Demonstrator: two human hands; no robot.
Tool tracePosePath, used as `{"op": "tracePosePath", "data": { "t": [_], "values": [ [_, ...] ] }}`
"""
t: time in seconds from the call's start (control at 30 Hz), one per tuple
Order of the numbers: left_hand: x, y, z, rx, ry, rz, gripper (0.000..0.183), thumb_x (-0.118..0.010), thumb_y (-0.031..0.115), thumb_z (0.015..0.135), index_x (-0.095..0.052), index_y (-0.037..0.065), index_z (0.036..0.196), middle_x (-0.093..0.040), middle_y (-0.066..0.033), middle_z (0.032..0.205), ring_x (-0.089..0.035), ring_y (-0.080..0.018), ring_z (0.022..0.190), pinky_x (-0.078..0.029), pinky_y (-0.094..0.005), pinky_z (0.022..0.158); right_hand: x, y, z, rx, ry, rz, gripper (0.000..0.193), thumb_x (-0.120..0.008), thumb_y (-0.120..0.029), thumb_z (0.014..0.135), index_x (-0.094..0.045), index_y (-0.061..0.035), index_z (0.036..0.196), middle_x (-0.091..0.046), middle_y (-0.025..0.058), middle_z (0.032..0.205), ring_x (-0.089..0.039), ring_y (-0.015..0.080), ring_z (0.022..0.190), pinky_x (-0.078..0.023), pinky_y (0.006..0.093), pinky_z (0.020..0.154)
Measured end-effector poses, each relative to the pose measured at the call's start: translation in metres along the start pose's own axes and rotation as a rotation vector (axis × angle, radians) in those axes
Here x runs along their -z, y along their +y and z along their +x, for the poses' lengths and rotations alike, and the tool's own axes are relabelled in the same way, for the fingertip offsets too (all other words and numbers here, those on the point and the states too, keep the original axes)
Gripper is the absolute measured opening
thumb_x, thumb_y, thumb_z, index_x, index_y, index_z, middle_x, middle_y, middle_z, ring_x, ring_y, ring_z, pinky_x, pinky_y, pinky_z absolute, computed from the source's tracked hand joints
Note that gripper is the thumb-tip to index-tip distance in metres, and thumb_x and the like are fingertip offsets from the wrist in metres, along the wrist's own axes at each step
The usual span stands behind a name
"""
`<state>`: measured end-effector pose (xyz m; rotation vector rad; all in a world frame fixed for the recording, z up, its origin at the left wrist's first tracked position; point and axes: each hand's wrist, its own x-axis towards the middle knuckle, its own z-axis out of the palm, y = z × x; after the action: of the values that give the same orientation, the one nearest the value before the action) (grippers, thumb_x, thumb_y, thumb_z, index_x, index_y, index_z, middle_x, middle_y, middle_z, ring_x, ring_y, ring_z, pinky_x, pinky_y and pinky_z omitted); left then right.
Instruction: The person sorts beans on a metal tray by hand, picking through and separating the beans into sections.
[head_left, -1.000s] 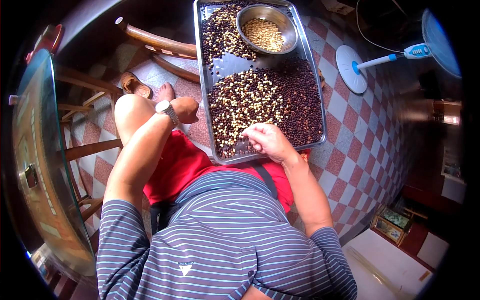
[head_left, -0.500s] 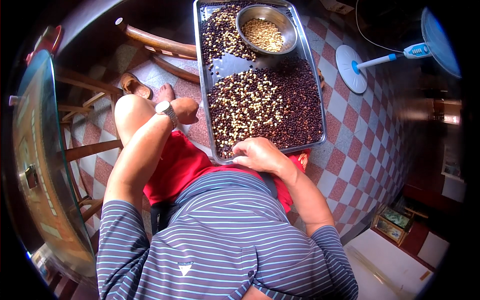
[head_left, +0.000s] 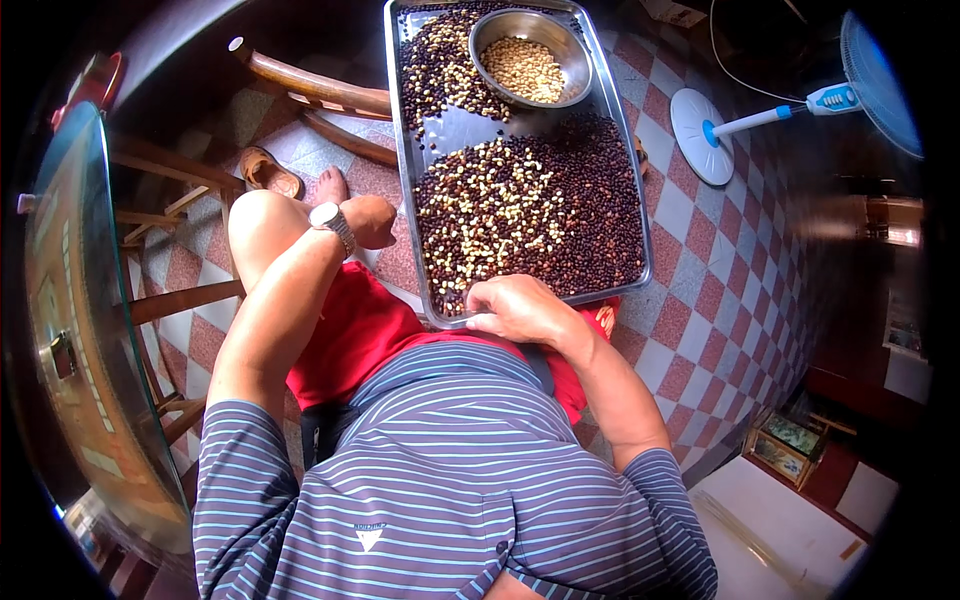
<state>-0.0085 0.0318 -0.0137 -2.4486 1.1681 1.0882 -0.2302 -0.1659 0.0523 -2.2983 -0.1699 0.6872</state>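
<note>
A metal tray point(head_left: 472, 129) lies before me, spread with dark beans point(head_left: 610, 205) and pale beans point(head_left: 505, 185) mixed among them. In its far part stands a steel bowl point(head_left: 583, 72) holding pale beans. At the tray's near edge, my right hand point(head_left: 525, 308) is bent over the beans, with a gap between thumb and forefinger. No bean shows in that gap. My left hand point(head_left: 372, 220) hangs beside the tray's left edge, its wrist wearing a watch point(head_left: 327, 215) and its forearm lying across my raised leg. The left fingers curl down out of sight.
A white and blue fan point(head_left: 703, 137) stands on the checked floor to the right. Left of me are a glass-topped table point(head_left: 85, 300) and wooden chair bars point(head_left: 190, 300). A curved wooden armrest point(head_left: 320, 90) and a brown slipper point(head_left: 270, 172) lie beyond my leg.
</note>
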Motion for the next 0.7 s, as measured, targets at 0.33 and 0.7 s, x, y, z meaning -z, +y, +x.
{"op": "tracePosePath", "data": {
  "t": [0.33,0.7],
  "values": [
    [0.020,0.007,-0.005,-0.038,0.029,-0.050,0.038,-0.075,0.050,0.073,-0.074,0.018,0.092,-0.059,-0.0206,0.110,-0.053,-0.0396,0.107,-0.039,-0.0458,0.097,-0.005,0.029,0.003,-0.112,0.120,0.866,0.016,-0.062,-0.019,0.098,-0.060,-0.0050,0.090,-0.057,0.0003,0.072,-0.051,0.0087,0.060,-0.041,0.0268,0.051],
    [-0.027,-0.010,0.013,-0.189,0.110,-0.051,0.033,-0.069,0.034,0.084,-0.075,0.003,0.094,-0.071,-0.0226,0.096,-0.068,-0.0392,0.093,-0.055,-0.0462,0.082,0.203,-0.017,0.060,-0.064,0.802,1.561,0.065,-0.056,-0.033,0.099,-0.031,0.0122,0.139,-0.037,0.0300,0.143,-0.033,0.0379,0.139,-0.029,0.0474,0.117]
  ]
}}
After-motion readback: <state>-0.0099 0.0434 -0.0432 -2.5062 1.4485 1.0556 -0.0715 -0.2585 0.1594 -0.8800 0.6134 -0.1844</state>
